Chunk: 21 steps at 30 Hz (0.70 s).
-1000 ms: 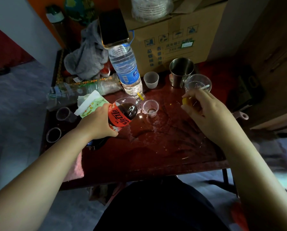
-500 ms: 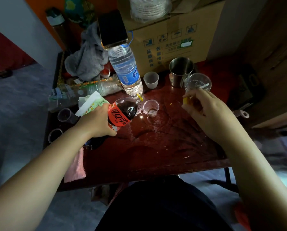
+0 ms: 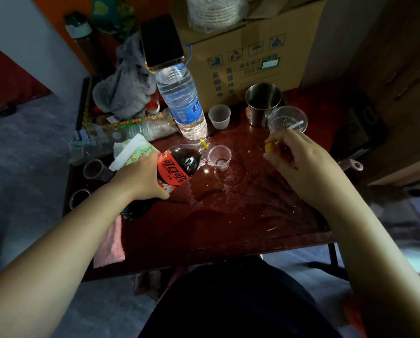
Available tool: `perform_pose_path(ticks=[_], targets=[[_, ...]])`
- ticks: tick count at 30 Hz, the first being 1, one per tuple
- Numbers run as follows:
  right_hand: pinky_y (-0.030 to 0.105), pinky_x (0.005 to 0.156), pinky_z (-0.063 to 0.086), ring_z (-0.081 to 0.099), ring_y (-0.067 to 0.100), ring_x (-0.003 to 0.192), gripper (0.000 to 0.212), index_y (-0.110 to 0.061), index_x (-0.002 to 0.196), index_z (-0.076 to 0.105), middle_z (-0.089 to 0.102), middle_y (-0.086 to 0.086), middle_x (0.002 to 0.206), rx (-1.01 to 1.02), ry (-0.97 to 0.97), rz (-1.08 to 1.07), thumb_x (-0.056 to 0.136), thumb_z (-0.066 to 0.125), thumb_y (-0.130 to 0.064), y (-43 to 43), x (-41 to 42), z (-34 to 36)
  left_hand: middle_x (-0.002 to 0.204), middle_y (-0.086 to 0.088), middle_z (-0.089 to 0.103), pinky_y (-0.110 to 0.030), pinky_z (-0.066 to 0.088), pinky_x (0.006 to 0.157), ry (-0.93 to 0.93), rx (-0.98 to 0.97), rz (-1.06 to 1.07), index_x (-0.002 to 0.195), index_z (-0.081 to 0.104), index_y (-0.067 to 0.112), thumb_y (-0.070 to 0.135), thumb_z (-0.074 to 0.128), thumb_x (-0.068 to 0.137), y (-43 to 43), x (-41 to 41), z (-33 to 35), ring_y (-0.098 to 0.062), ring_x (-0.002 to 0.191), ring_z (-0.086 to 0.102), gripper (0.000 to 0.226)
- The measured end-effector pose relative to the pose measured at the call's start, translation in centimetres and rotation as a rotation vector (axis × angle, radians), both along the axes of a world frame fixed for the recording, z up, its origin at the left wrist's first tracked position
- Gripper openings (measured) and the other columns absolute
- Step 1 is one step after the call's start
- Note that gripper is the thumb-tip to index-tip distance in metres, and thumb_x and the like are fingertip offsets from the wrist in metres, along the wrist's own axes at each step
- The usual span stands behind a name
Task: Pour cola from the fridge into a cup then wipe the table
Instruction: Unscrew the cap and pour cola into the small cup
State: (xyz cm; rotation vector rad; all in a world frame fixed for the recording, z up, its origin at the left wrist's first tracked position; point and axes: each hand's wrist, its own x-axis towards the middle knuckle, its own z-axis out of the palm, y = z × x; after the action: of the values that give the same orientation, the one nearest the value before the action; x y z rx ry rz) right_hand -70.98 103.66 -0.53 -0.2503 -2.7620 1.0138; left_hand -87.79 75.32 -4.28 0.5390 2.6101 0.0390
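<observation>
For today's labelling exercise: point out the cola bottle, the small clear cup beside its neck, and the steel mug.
cola bottle (image 3: 173, 170): head view, on its red label.
small clear cup (image 3: 219, 158): head view, on its side wall.
steel mug (image 3: 262, 103): head view, on its outer wall.

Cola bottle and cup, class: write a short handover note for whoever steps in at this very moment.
Left hand: shut on the cola bottle, tilted, neck towards the small clear cup.
Right hand: fingers pinching a small yellow thing, probably the cap, beside the cup.
Cup: upright on the red table, only a little at the bottom.
Done: bottle fetched, opened, pour started.
Left: fill the cup, cap the bottle, wipe the wet tabletop; a pink cloth lies at the left edge.
</observation>
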Motion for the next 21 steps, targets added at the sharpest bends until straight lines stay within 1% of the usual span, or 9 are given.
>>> perform_pose_path(ticks=[5,10,13,17,21], targets=[[0.01,0.069,0.035,0.052,0.011,0.088,0.029,-0.02,0.113,0.056,0.055,-0.007,0.106,-0.004,-0.004,-0.006,0.089,0.057,-0.035,0.12,0.02,-0.13,0.113,0.003,0.057,-0.042,0.051,0.085,-0.004,-0.016,-0.008,0.12,0.04,0.027,0.05,0.078,0.041,0.23,0.08,0.03,-0.021,0.103,0.057,0.091],[0.017,0.068,0.038,0.053,0.012,0.089,0.027,-0.02,0.112,0.056,0.057,-0.005,0.107,-0.021,0.002,-0.01,0.089,0.057,-0.034,0.14,0.13,-0.2,0.111,0.004,0.058,-0.042,0.051,0.083,-0.004,-0.016,-0.005,0.118,0.042,0.027,0.05,0.076,0.039,0.29,0.08,0.03,-0.023,0.101,0.058,0.089],[0.014,0.069,0.038,0.053,0.012,0.088,0.027,-0.02,0.111,0.057,0.057,-0.006,0.106,-0.021,0.004,-0.007,0.088,0.058,-0.034,0.13,0.16,-0.25,0.112,0.003,0.058,-0.041,0.051,0.083,-0.007,-0.015,-0.004,0.118,0.043,0.025,0.048,0.077,0.041,0.44,0.14,0.12,-0.023,0.101,0.058,0.087],[0.02,0.07,0.04,0.053,0.012,0.089,0.027,-0.019,0.111,0.057,0.057,-0.005,0.105,-0.015,0.008,-0.008,0.089,0.058,-0.033,0.25,0.16,-0.27,0.111,0.004,0.058,-0.041,0.052,0.082,-0.011,-0.016,-0.006,0.118,0.042,0.026,0.047,0.079,0.043,0.52,0.2,0.18,-0.022,0.099,0.058,0.086],[0.018,0.068,0.038,0.052,0.012,0.088,0.028,-0.019,0.112,0.057,0.056,-0.005,0.105,-0.011,0.009,-0.011,0.089,0.057,-0.034,0.24,0.21,-0.34,0.111,0.005,0.058,-0.04,0.051,0.083,-0.018,-0.014,-0.004,0.118,0.042,0.026,0.046,0.08,0.044,0.63,0.21,0.31,-0.021,0.1,0.057,0.086]])
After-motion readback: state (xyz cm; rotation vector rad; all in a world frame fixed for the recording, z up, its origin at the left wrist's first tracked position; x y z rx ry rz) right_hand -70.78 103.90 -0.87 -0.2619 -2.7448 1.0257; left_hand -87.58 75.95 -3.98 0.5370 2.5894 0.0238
